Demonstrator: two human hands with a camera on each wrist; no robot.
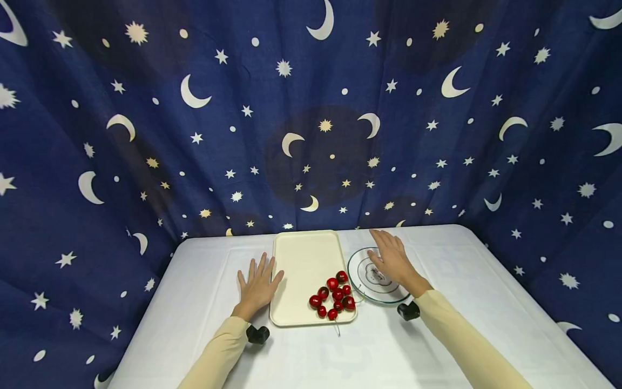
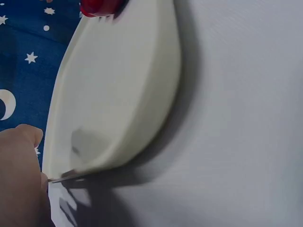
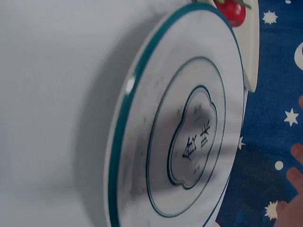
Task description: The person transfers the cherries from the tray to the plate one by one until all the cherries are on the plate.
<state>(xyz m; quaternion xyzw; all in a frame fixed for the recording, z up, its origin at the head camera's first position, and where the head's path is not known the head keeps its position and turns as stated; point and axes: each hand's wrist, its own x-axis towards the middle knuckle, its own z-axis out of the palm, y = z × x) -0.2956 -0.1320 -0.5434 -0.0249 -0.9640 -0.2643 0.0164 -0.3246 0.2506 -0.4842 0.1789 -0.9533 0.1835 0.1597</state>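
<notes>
Our red cherries [image 1: 337, 295] lie on the near right part of the tray [image 1: 301, 265]. They look light and slippery, so we should pinch their sides softly. Each grip is apart: left hand [image 1: 257, 289] beside the tray, right hand [image 1: 394, 262] over the plate [image 1: 376, 289] to its right.

The tray [image 1: 303, 259] is a pale cream rectangle with round corners and a low rim. It lies flat on the white table [image 1: 301, 351]. Shiny dark red cherries [image 1: 337, 295] sit bunched in its near right corner. One thin stem [image 1: 337, 327] pokes out past the tray's near edge. The plate [image 1: 358, 280] is round and white, with a green rim, thin rings and dark writing in the middle. It lies face up just beside the tray, on the right.
</notes>
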